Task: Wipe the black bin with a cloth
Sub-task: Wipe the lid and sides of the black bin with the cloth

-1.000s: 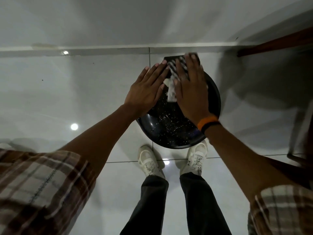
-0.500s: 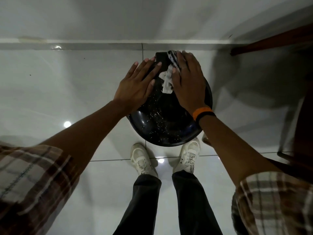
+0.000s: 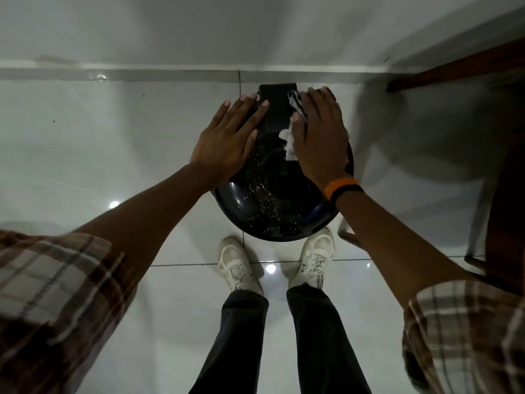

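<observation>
Right hand (image 3: 319, 137): flat, palm down, fingers together, pressing a white cloth (image 3: 289, 143) against the upper right part of the black bin (image 3: 272, 200). Not a closed fist; the cloth is pinned under palm and fingers, with a crumpled white edge showing at the thumb side and a striped bit near the fingertips. Orange and black wristband (image 3: 342, 188) on that wrist.

Left hand (image 3: 227, 137): open, fingers spread, laid flat on the bin's upper left side. Holds nothing; it rests on the surface only.

Black bin: centre of frame, slightly above middle, on the pale tiled floor (image 3: 113, 143). Glossy round top, speckled with pale specks. A matte black rectangular part (image 3: 277, 106) at its far edge lies between the two hands, close to the skirting (image 3: 142, 73) at the wall.

White shoes (image 3: 238, 265) just below the bin, toes near its lower rim. Plaid sleeves (image 3: 48, 285) at lower left and lower right. Dark wooden furniture (image 3: 454, 66) at upper right, well apart from the bin.
</observation>
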